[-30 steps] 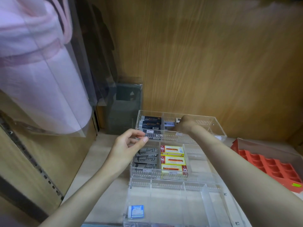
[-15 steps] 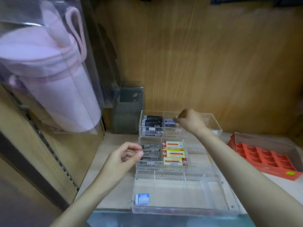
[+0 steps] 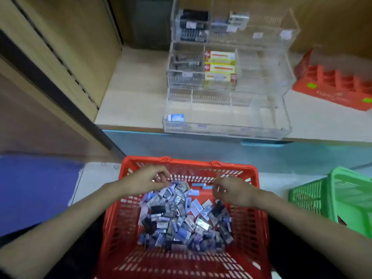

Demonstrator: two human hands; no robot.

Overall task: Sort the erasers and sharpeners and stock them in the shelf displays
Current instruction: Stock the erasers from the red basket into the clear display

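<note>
As L hand, R hand hover over basket, pkt labels unreadable.

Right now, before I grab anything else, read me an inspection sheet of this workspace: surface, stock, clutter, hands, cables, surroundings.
Surface: pale wooden shelf bearing a clear tiered display.
Job's things: red basket holding a heap of small packs; yellow boxes in the middle tier; dark packs top left; one blue pack in the bottom tier.
Clutter: red tray on the shelf, right.
Hands: left hand and right hand over the heap, fingers curled; grip too blurred to tell.
Cables: nothing seen.
Surroundings: green basket at right; wooden back panel.
</note>
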